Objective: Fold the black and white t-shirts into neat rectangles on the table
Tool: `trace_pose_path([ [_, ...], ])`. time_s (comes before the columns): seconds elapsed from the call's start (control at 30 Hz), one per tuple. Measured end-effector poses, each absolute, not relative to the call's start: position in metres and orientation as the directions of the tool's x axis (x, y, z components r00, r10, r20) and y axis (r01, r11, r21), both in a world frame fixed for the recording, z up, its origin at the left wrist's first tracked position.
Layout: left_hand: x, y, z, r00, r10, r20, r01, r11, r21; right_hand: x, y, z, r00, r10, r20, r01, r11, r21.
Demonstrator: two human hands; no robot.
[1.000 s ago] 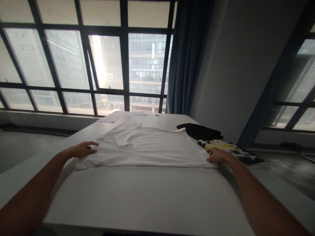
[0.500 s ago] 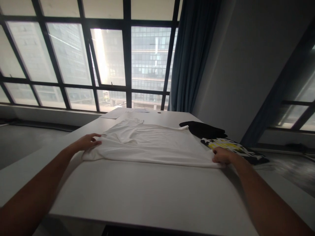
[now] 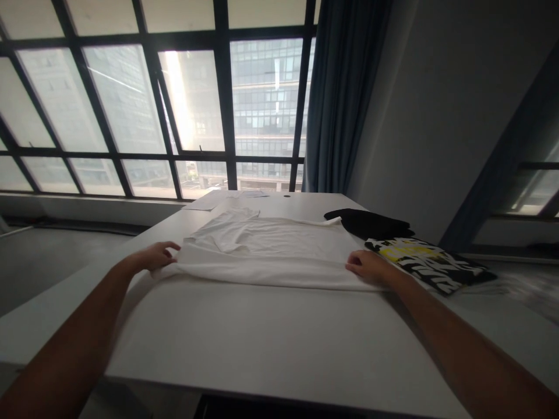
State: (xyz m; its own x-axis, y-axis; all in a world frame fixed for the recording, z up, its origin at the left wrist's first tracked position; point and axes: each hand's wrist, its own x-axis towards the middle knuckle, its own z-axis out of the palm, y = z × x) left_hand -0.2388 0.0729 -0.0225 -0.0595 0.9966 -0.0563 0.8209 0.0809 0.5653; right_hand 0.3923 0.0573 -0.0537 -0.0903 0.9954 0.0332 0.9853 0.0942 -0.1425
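Observation:
A white T-shirt point(image 3: 279, 238) lies spread on the table, its near side turned over into a long strip along the front. At the strip's left end is my left hand point(image 3: 156, 256), touching the cloth, thumb and forefinger apart; its lower fingers are partly hidden. My right hand point(image 3: 369, 267) is at the other end, with fingers bent together on the folded cloth. A sleeve with creases shows at the shirt's far left.
Black folded cloth point(image 3: 371, 222) and a black garment with white and yellow print point(image 3: 430, 259) lie to the right on the white table point(image 3: 279, 337). Papers point(image 3: 205, 202) rest at the far end. Windows and a blue curtain point(image 3: 338, 105) stand behind.
My right hand has moved left, inward along the near strip of the shirt. My left hand stays at the left end, its fingers slightly wider apart. The view has shifted a little.

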Motion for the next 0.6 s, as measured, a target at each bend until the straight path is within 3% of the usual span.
trace_pose_path([
  [0.07, -0.241, 0.075, -0.025, -0.027, 0.985, -0.171, 0.855, 0.111, 0.506, 0.38, 0.058, -0.045, -0.053, 0.998, 0.026, 0.997, 0.054, -0.057],
  [0.17, -0.241, 0.077, -0.027, 0.002, 0.984, -0.179, 0.887, 0.081, 0.455, 0.33, 0.067, -0.031, -0.12, 0.986, 0.115, 0.993, 0.118, 0.028],
  [0.37, -0.233, 0.073, -0.03, -0.031, 0.98, -0.194, 0.909, 0.109, 0.403, 0.157, 0.108, -0.021, -0.478, 0.861, 0.175, 0.827, 0.508, -0.239],
  [0.47, -0.232, 0.068, -0.032, -0.024, 0.964, -0.266, 0.912, 0.13, 0.389, 0.09, 0.128, -0.027, -0.593, 0.786, 0.176, 0.753, 0.619, -0.223],
  [0.6, -0.234, 0.065, -0.033, -0.015, 0.946, -0.323, 0.91, 0.147, 0.388, 0.045, 0.151, -0.03, -0.664, 0.744, 0.074, 0.728, 0.666, -0.162],
])
